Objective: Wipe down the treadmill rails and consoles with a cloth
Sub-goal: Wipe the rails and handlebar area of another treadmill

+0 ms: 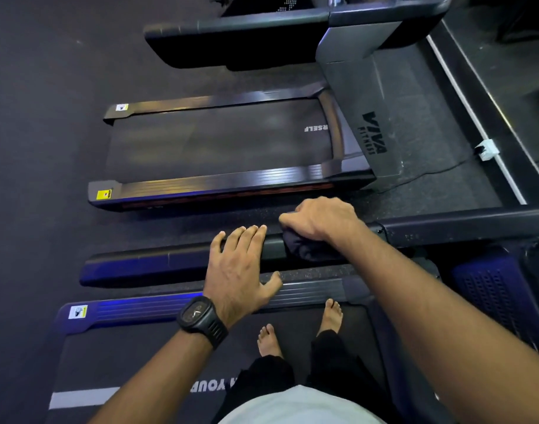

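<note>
I stand barefoot on a treadmill belt [133, 356]. Its left handrail [146, 264] is a dark padded bar running across the middle of the view. My right hand [320, 221] grips a dark cloth [305, 247] bunched over the rail near its front end. My left hand [240, 267], with a black watch on the wrist, rests flat on the rail just behind the cloth, fingers straight and spread. The console of my treadmill is out of view.
A second treadmill [219, 142] stands parallel beyond a strip of dark floor, its grey upright [363, 117] marked VIVA FITNESS and its handrail [231, 38] above. A white plug and cable [485, 149] lie by a ledge at right.
</note>
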